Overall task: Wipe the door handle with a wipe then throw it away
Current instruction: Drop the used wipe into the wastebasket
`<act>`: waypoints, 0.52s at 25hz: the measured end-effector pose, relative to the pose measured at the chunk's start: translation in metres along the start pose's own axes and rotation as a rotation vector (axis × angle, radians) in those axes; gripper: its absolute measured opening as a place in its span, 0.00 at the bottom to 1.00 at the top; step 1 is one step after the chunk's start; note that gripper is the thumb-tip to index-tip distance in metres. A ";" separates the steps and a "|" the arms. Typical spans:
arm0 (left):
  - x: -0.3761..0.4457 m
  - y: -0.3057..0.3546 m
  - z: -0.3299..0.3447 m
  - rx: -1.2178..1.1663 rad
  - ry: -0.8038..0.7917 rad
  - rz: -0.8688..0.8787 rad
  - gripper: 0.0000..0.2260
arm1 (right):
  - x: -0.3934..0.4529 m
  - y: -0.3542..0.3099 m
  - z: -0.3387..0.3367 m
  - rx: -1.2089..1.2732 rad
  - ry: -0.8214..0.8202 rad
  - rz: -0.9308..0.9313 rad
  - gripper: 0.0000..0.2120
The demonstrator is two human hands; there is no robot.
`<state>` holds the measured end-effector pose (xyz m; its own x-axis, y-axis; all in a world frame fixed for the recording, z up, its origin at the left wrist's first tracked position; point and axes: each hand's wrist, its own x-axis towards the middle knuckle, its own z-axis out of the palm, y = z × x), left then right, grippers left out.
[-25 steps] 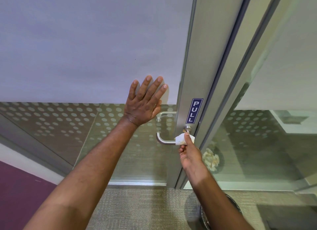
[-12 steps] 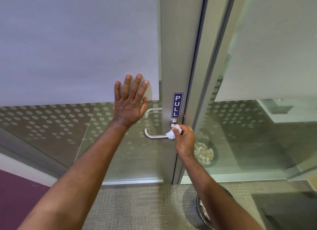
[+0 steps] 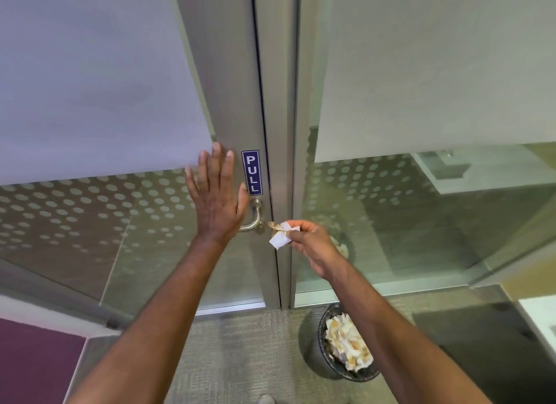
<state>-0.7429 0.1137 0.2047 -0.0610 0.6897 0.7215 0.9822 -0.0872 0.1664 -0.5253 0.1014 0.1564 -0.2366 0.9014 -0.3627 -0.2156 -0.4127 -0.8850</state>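
Observation:
A brushed-metal lever door handle (image 3: 255, 216) sits on the door stile under a blue PULL sign (image 3: 252, 172). My left hand (image 3: 215, 197) lies flat with spread fingers against the glass door, covering the handle's left part. My right hand (image 3: 310, 244) pinches a crumpled white wipe (image 3: 280, 234) with brownish stains, held just right of the handle and apart from it. A dark mesh waste bin (image 3: 326, 363) stands on the carpet below my right forearm, filled with crumpled wipes.
The glass door (image 3: 90, 217) has a frosted upper panel and dotted film. A fixed glass panel (image 3: 421, 211) is to the right, with a metal frame (image 3: 296, 132) between them. Grey carpet (image 3: 240, 352) lies underfoot; a purple surface (image 3: 33, 364) is at bottom left.
My right hand has pulled the wipe off the handle and moved it to the right. My left hand stays flat on the door. The view has shifted, showing more of the bin.

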 end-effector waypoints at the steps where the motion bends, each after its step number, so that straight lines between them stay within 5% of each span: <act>1: -0.012 0.015 0.006 -0.014 -0.023 -0.005 0.33 | -0.003 0.001 -0.013 0.002 0.005 0.017 0.14; 6: -0.083 0.097 0.044 -0.115 -0.194 -0.015 0.29 | -0.017 0.020 -0.087 -0.111 0.090 0.075 0.17; 13: -0.165 0.181 0.087 -0.275 -0.756 -0.099 0.25 | -0.035 0.062 -0.184 -0.538 0.265 0.110 0.09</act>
<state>-0.5399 0.0467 0.0569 0.0880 0.9942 0.0615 0.8938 -0.1060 0.4358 -0.3556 0.0683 0.0609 0.0283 0.8878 -0.4594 0.3220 -0.4432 -0.8366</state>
